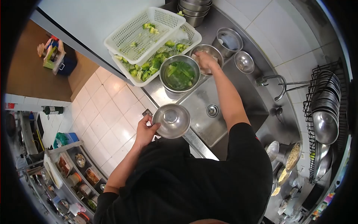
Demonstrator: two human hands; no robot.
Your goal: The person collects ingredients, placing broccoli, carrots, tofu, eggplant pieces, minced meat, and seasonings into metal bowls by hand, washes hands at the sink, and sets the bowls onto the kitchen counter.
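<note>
My left hand (147,130) grips the rim of a shallow metal bowl (175,125), thumb on the inside; the bowl has nothing in it. My right hand (206,60) reaches down into another metal bowl (220,53) holding pale pinkish pieces, perhaps raw meat slices. Its fingers are hidden among them, so their grip does not show. Just left of that bowl stands a larger metal bowl (162,79) with green leaves (179,74) in liquid. Behind it, a white perforated basket (143,56) with a few broccoli bits rests on a second basket (195,35) full of broccoli florets (151,67).
A steel sink (209,128) with a faucet (281,82) lies below my right arm. A metal pot (223,39) and a small bowl (244,61) stand along the wall. Stacked metal plates (326,97) fill a black rack at right. Food bowls (293,156) line the lower right counter.
</note>
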